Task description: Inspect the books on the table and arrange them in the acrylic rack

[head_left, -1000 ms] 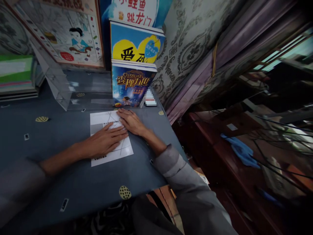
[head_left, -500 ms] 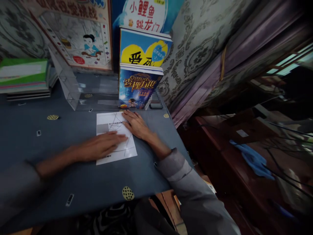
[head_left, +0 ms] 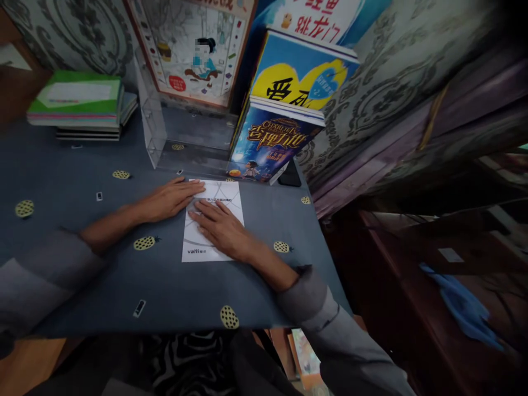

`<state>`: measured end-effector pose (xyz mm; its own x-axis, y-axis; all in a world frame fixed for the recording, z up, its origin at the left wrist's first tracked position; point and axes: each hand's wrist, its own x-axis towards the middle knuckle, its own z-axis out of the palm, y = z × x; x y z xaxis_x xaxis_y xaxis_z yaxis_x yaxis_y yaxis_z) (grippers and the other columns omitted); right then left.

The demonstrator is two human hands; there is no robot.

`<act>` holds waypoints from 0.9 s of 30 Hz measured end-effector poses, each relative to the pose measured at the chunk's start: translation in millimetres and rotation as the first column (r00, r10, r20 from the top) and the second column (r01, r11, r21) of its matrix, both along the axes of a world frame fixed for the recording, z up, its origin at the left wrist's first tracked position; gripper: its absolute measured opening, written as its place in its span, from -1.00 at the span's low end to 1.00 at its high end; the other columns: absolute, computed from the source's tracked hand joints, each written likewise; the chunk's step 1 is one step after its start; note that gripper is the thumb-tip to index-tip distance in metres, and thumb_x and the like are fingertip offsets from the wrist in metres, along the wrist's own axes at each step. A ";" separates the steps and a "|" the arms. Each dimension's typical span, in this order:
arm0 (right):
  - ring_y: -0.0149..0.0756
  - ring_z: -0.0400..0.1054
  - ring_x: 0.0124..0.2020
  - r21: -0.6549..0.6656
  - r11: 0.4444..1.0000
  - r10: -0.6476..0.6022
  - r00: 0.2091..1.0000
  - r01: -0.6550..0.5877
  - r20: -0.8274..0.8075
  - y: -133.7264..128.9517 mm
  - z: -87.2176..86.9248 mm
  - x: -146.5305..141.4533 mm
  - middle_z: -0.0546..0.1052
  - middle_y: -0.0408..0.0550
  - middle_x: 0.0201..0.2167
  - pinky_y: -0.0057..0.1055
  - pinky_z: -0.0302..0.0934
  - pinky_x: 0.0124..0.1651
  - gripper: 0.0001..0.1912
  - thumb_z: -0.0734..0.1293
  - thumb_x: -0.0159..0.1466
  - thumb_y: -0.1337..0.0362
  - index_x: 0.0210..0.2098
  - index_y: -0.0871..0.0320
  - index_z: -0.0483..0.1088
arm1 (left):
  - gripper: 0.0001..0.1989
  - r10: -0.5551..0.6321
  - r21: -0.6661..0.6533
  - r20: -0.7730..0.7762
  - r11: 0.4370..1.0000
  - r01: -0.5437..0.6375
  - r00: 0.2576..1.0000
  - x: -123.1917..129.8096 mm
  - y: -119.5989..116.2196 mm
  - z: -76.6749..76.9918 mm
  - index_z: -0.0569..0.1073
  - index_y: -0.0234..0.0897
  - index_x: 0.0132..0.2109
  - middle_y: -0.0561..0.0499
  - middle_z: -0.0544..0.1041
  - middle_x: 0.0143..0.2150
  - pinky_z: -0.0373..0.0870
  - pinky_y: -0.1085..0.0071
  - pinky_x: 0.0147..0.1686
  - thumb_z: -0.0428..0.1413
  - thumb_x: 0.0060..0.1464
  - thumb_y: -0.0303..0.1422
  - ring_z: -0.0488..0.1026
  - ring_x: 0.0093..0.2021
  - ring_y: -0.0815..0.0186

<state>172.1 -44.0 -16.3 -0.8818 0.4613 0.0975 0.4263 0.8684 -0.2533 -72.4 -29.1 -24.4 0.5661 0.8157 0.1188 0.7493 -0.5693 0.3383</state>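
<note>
A blue-grey desk (head_left: 124,286) carries books (head_left: 276,137) standing far right. Nearer, a white booklet (head_left: 198,239) lies under both hands: left hand (head_left: 171,199) flat on its far-left edge, right hand (head_left: 223,230) across its middle, fingers slightly apart.

The white rectangular paper booklet (head_left: 198,237) reads "vatti" at its lower left. Gold lettering on the glossy dark-blue book (head_left: 274,144) includes "CHARLIE"; the blue-and-yellow paper book (head_left: 303,71) shows "爱" and "2".

green-topped books (head_left: 76,102) lie stacked beside a clear plastic rack (head_left: 153,124).
</note>
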 end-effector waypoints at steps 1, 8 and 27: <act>-0.12 0.00 0.48 0.000 1.000 0.030 1.000 -0.030 -0.006 -5.8 0.7 -0.4 0.24 0.13 0.42 0.07 -0.07 0.47 -0.55 0.15 0.52 0.25 0.36 0.17 0.26 | -0.50 -0.001 -0.002 0.003 1.000 0.001 1.000 -0.7 0.1 -0.3 0.27 -0.21 0.38 -0.06 0.29 0.44 -0.06 0.04 0.44 -0.22 0.42 -0.25 0.18 0.44 0.23; -0.14 -0.04 0.50 -0.049 0.990 0.131 0.991 -0.133 -0.031 -43.5 9.6 14.3 0.21 0.07 0.44 0.04 -0.05 0.47 -0.58 0.21 0.51 0.22 0.34 0.01 0.30 | -0.50 -0.005 -0.009 -0.014 1.000 0.005 1.000 -1.1 0.3 2.0 0.26 -0.25 0.38 -0.09 0.28 0.45 -0.06 0.06 0.44 -0.23 0.43 -0.25 0.14 0.46 0.25; -0.08 0.12 0.40 -0.012 0.998 0.067 0.998 -0.067 0.004 -79.3 23.6 21.5 0.31 0.09 0.35 0.01 0.01 0.44 -0.58 0.23 0.50 0.14 0.32 -0.04 0.32 | -0.51 -0.117 0.135 -0.142 0.981 0.137 0.983 47.6 14.5 -0.6 0.34 -0.14 0.33 -0.09 0.36 0.40 0.05 0.01 0.38 -0.14 0.34 -0.44 0.25 0.40 0.19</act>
